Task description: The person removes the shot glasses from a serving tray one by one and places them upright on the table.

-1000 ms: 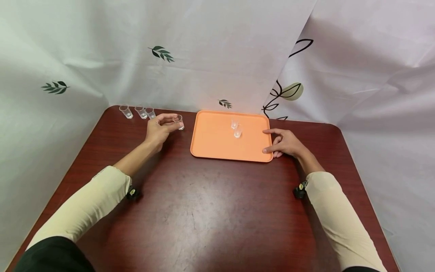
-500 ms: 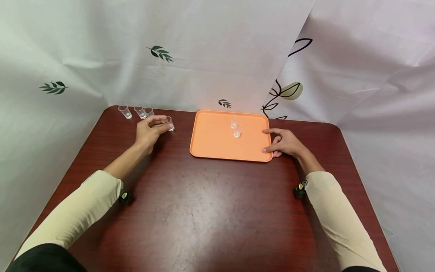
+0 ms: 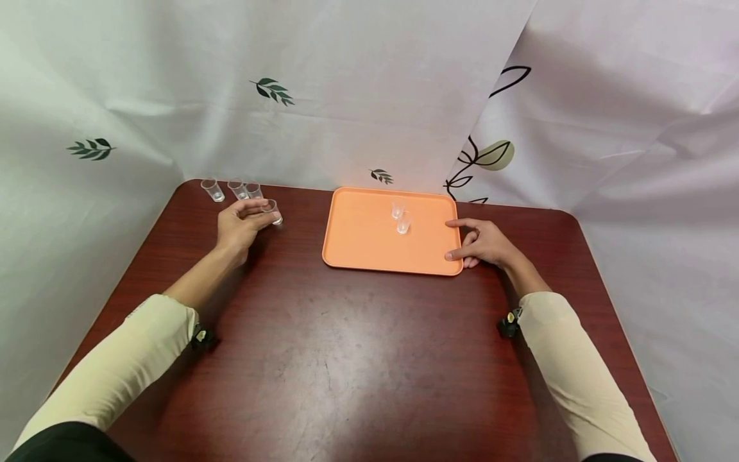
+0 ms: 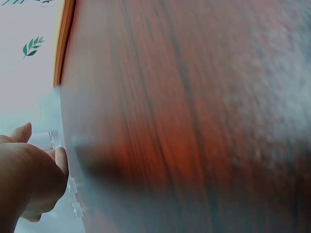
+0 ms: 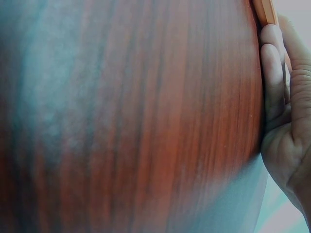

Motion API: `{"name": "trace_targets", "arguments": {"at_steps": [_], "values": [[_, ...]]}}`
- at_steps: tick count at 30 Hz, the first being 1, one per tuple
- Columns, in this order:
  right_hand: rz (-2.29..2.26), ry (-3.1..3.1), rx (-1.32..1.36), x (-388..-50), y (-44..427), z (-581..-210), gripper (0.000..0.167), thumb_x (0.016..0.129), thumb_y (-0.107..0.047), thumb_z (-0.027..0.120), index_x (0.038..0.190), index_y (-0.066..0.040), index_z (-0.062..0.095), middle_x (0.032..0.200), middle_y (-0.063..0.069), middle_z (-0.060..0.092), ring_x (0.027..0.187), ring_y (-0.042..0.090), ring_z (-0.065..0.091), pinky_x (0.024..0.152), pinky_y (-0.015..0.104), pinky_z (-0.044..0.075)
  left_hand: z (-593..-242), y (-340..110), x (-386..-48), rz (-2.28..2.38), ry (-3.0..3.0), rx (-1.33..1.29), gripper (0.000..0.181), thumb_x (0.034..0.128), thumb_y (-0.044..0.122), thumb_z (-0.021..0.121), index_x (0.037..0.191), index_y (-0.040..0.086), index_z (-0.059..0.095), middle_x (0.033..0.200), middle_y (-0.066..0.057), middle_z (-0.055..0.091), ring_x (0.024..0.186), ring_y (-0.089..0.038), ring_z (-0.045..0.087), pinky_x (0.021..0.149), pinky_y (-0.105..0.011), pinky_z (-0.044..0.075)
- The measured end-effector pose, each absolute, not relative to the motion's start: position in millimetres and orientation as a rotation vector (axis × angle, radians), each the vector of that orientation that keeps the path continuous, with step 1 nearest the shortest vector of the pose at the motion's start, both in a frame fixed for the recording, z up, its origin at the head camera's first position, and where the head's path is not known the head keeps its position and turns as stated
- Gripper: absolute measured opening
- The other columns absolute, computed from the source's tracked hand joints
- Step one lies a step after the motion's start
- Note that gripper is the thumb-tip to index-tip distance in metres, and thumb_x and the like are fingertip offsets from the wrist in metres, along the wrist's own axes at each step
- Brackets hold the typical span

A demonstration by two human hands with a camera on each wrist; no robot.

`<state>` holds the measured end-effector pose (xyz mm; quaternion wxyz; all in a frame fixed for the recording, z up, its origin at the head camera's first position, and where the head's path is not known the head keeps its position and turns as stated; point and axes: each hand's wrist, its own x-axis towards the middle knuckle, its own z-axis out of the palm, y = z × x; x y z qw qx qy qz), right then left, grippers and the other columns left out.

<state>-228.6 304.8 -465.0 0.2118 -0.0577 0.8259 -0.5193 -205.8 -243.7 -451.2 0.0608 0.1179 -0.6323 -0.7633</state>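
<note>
A small clear shot glass (image 3: pixel 271 212) is pinched between the thumb and fingers of my left hand (image 3: pixel 237 226), left of the tray in the head view. In the left wrist view that glass (image 4: pixel 43 140) shows partly behind the hand. My right hand (image 3: pixel 484 242) grips the right rim of an orange tray (image 3: pixel 369 250), thumb and index finger over the edge, the other fingers curled against its side. Two more clear glasses, one (image 3: pixel 398 210) just behind the other (image 3: pixel 403 222), stand on the tray.
Three clear glasses stand along the back left of the dark red wooden table (image 3: pixel 346 359): one (image 3: pixel 213 190) near the corner, another (image 3: pixel 237 189), and a third (image 3: pixel 254 190) just behind my left hand. A pale curtain (image 3: pixel 346 115) with leaf prints hangs behind the table.
My left hand has moved left with the shot glass, away from the tray and nearer the three glasses at the back left. My right hand and the tray have stayed put.
</note>
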Motion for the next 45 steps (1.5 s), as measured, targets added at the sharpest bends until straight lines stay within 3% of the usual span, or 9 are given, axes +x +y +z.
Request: {"name": "trace_targets", "arguments": {"at_steps": [9,45], "values": [[-1.450,2.295,-0.164,-228.7,304.1,-466.0,0.088,0.081,-0.012,0.104,0.158,-0.013,0.063,0.064,0.000,0.067,0.047,0.010,0.067,0.051,0.031,0.065,-450.7,-260.5,-201.5,-2.276,-1.902,0.391,0.047,0.0876,-0.012,0.090,0.131,-0.005,0.075,0.094,0.007,0.083,0.088,-0.001,0.080,0.082,-0.019,0.069],[-1.407,2.327,-0.174,-229.6,305.0,-465.3,0.087,0.082,-0.016,0.104,0.159,-0.016,0.063,0.066,0.001,0.066,0.049,0.011,0.068,0.053,0.032,0.066,-444.8,-321.9,-200.7,-2.255,-1.646,0.591,0.042,0.0853,-0.019,0.088,0.120,0.001,0.076,0.093,0.002,0.082,0.082,-0.005,0.080,0.077,-0.019,0.069]]}}
